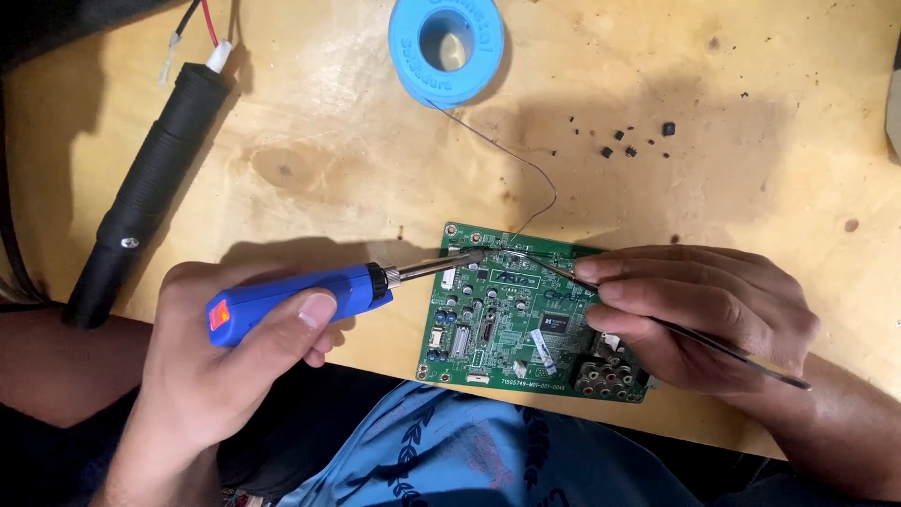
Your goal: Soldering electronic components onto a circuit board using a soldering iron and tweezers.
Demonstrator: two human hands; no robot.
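A green circuit board (488, 324) lies at the near edge of a wooden table (328, 160). My left hand (225, 352) grips a blue soldering iron (300, 296); its metal tip reaches the board's upper left part. My right hand (699, 314) rests over the board's right side and pinches thin metal tweezers (723, 349), whose points meet the iron's tip. A fine solder wire (530, 174) runs from a blue spool (447, 47) down to the same spot.
A black cylindrical tool (141, 188) with red and black leads lies at the left. Several tiny black components (638, 141) are scattered at the upper right. Blue patterned cloth (469, 451) on my lap shows below the table edge.
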